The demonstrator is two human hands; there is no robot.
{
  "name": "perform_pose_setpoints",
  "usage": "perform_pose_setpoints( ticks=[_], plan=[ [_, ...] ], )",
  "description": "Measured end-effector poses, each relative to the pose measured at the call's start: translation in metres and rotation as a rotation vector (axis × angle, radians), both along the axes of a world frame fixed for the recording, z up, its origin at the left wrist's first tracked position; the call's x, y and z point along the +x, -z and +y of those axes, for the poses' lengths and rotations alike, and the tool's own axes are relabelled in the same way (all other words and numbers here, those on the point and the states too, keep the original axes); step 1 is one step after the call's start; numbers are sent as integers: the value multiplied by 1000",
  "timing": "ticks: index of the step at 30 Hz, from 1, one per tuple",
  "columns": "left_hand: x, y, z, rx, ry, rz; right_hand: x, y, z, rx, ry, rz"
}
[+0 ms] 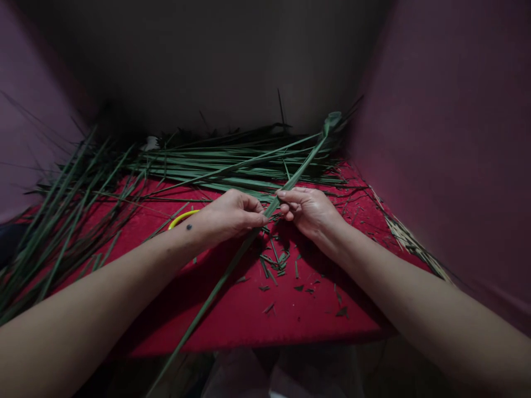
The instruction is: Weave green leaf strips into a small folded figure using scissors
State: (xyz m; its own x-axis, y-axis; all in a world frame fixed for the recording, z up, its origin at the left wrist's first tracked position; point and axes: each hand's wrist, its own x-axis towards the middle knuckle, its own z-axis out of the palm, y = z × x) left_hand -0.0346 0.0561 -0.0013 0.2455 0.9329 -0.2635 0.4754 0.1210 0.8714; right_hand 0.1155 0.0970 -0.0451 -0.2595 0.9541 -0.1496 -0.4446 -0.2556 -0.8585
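A long green leaf strip (302, 167) runs slantwise between my hands, its folded, knotted-looking end (332, 120) at the upper right and its thin tail hanging past the table's front edge. My left hand (236, 213) pinches the strip near its middle between thumb and finger. Just above and to the right, my right hand (309, 210) also pinches it, other fingers curled. Part of a yellow ring-shaped handle (182, 217) shows behind my left wrist; the rest of it is hidden.
Long green leaves (232, 166) lie piled along the back of the red-covered table (232, 326), with more leaves (70, 204) at the left. Small leaf clippings (276, 265) are scattered below my hands. Pale thin stalks (415, 249) lie along the right edge, beside a purple wall (448, 138).
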Motion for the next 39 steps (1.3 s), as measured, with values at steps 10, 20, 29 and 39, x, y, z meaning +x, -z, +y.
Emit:
perform_pose_setpoints(
  ticks=[10, 20, 29, 39],
  plan=[
    [-2, 8, 3, 30, -14, -69, -3, 2, -6, 45, -58, -30],
    [-2, 6, 2, -17, 6, -104, -4, -4, -8, 20, -95, -25],
    [-3, 10, 3, -71, 17, -115, -1, 0, -4, 22, -115, -30],
    [-13, 16, 12, -183, 186, -23, 6, -2, 4, 34, -61, -117]
  ],
)
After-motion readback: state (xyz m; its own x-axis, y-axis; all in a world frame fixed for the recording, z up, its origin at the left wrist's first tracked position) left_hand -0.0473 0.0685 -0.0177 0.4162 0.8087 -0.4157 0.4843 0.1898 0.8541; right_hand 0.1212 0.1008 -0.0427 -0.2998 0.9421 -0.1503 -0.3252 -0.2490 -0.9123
